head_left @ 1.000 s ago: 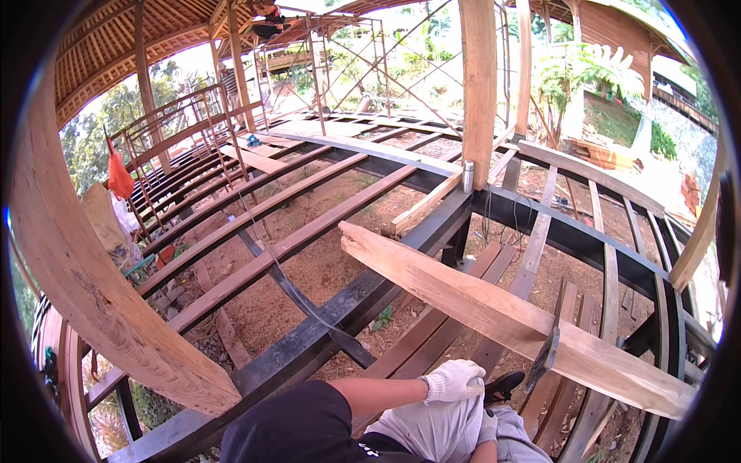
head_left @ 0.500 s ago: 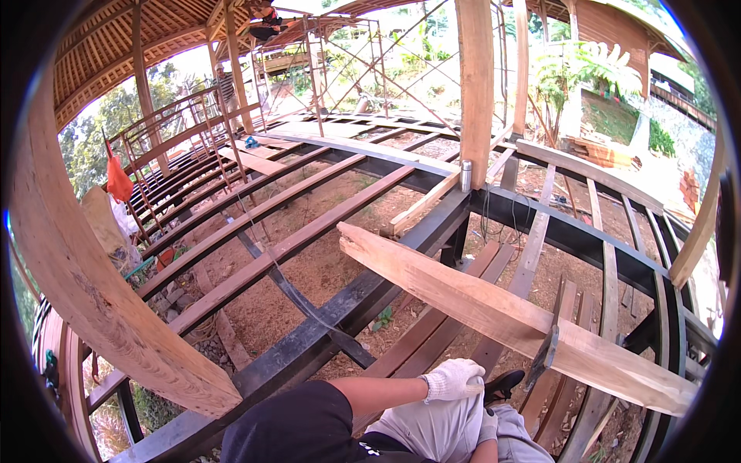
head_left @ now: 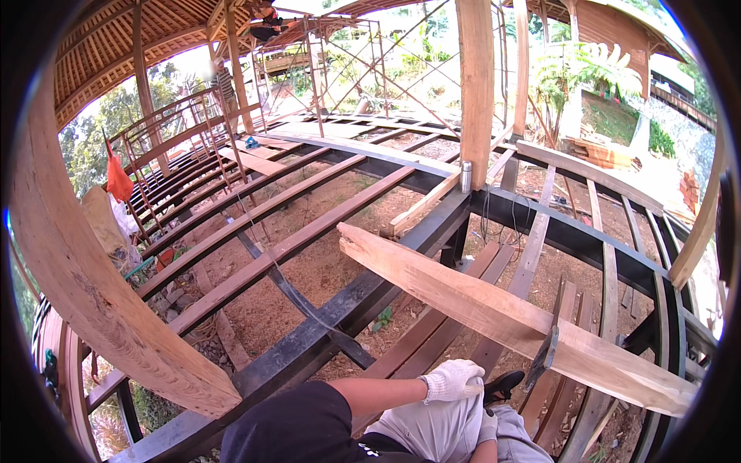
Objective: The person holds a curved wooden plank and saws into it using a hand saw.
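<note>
My left hand [head_left: 455, 380], in a white knitted glove, rests on my raised knee, which is covered by light grey trousers [head_left: 426, 420]. Its fingers drape loosely over the knee and hold nothing. Lower down beside the same leg, my right hand [head_left: 488, 426] shows only in part, also gloved; its fingers are mostly hidden by the leg. Just beyond my knees a long pale timber beam [head_left: 463, 297] lies slantwise across the frame. A dark flat metal piece [head_left: 545, 351] stands against its near side, close to my black shoe [head_left: 505, 384].
Black floor beams [head_left: 332, 316] and brown joists [head_left: 309, 231] span bare soil with open gaps. A thick curved post [head_left: 116, 309] leans on the left; an upright post [head_left: 475, 92] stands ahead beside a metal flask [head_left: 465, 176]. Scaffolding [head_left: 378, 69] and people [head_left: 224, 85] are farther back.
My hands stay where they were on and beside the knee. The distant person at the left has shifted slightly.
</note>
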